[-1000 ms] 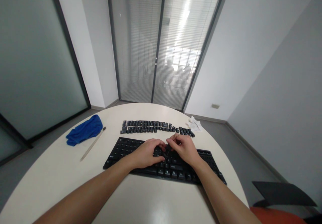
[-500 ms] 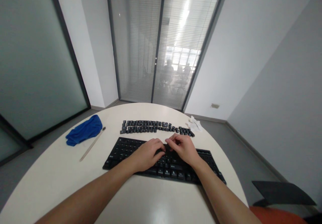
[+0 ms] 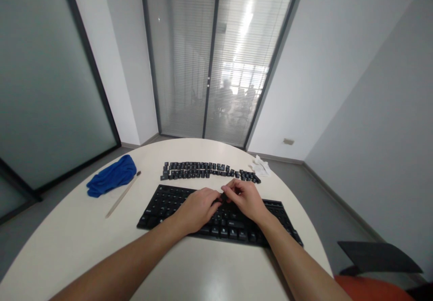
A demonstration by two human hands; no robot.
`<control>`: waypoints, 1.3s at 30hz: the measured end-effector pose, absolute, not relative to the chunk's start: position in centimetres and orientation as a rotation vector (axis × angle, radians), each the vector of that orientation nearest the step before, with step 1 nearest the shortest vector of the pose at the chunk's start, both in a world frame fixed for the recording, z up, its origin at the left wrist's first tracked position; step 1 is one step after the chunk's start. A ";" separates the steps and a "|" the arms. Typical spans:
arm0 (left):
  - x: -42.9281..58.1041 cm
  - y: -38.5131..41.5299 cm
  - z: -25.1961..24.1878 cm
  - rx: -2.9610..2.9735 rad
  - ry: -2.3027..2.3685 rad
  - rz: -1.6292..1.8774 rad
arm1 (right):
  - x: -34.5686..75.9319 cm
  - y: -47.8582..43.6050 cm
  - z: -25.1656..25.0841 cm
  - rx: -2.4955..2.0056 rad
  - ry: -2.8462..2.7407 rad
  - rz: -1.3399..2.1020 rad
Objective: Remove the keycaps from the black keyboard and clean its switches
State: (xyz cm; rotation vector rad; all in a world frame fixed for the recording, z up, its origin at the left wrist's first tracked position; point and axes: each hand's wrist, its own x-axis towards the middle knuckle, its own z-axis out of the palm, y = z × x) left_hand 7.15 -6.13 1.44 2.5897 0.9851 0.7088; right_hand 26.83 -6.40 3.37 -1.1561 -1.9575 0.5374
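Note:
A black keyboard lies flat on the table, with part of its key area bare of caps. Over its middle, my left hand has its thumb and fingers closed together. My right hand is curled close beside it, thumb and forefinger pinched. A small dark piece, apparently a black keycap, sits between the fingertips of both hands; its outline is partly hidden. Loose black keycaps stand in rows behind the keyboard.
On the left a blue cloth lies beside a thin brush with a dark tip. A crumpled white tissue rests at the back right of the round table. A chair stands at the lower right.
The fingers of my left hand have lifted slightly toward my right fingertips, and the dark piece between them shows more plainly. The view has shifted slightly.

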 end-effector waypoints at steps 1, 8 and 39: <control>7.1 -6.1 1.4 2.590 0.992 0.704 | 26.8 -6.4 3.4 -1.157 -1.953 0.542; 7.1 -5.9 1.2 2.514 1.009 0.746 | 26.9 -6.3 3.1 -1.175 -1.956 0.534; 7.1 -5.5 2.1 2.560 1.015 0.732 | 29.7 -6.3 4.8 -1.247 -1.737 0.342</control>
